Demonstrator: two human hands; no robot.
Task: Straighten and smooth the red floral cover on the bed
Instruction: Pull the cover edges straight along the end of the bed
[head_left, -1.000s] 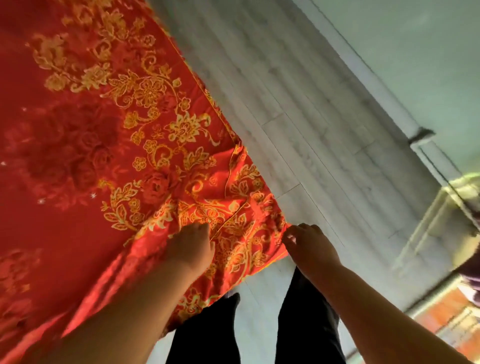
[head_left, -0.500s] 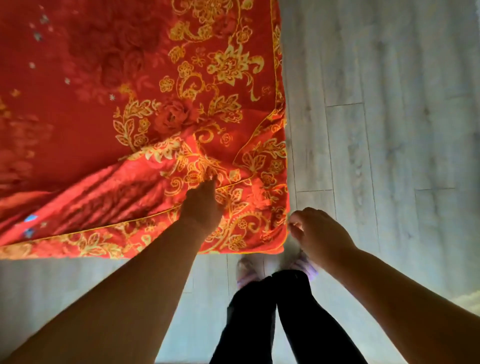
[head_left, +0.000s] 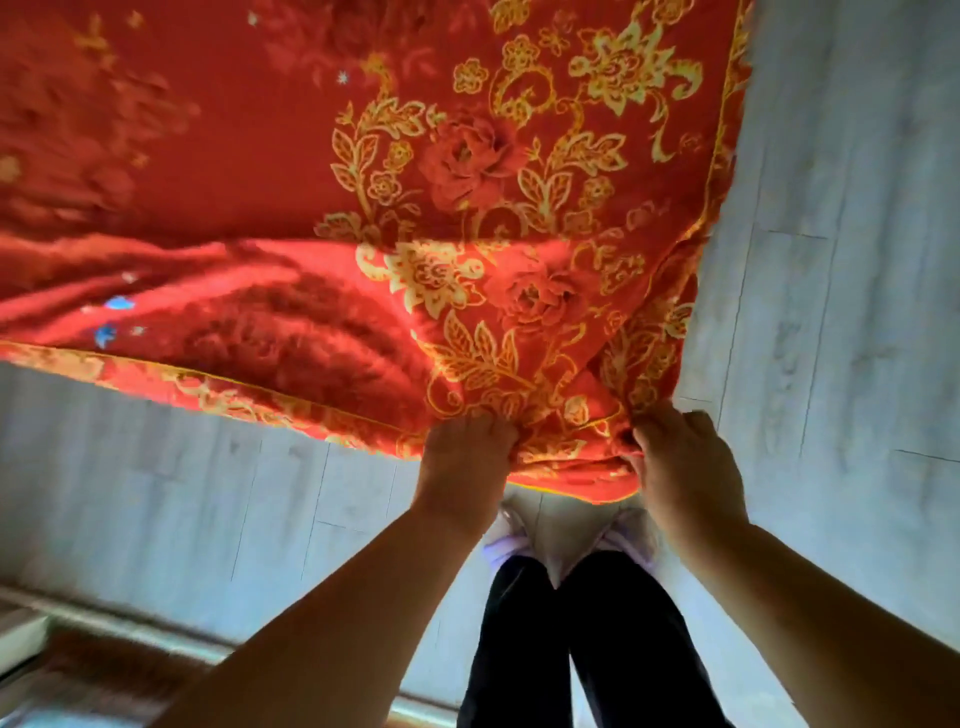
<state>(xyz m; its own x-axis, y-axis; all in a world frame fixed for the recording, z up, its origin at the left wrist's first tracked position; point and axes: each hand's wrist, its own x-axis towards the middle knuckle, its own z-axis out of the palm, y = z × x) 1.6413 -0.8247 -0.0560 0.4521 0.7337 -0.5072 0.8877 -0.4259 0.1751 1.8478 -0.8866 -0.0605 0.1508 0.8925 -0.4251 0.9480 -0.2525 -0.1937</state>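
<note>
Both hands now clamp the red cover (head_left: 467, 218) corner: left hand (head_left: 462, 457), right hand (head_left: 685, 467), previously free. I judge a straightening tug next; folds remain left.

We see bright light glowing across the red floral cover (head_left: 291, 171), with deep shadowed folds along its near hem. The floor (head_left: 857, 260) beside the cover smears with motion blur, lines bowing outward.

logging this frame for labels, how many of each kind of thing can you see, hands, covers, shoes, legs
hands: 2, left hand and right hand, both gripping the cover's corner
red floral cover: 1
shoes: 2, pale, one and the other
trouser legs: 2, dark
total: 7
</note>
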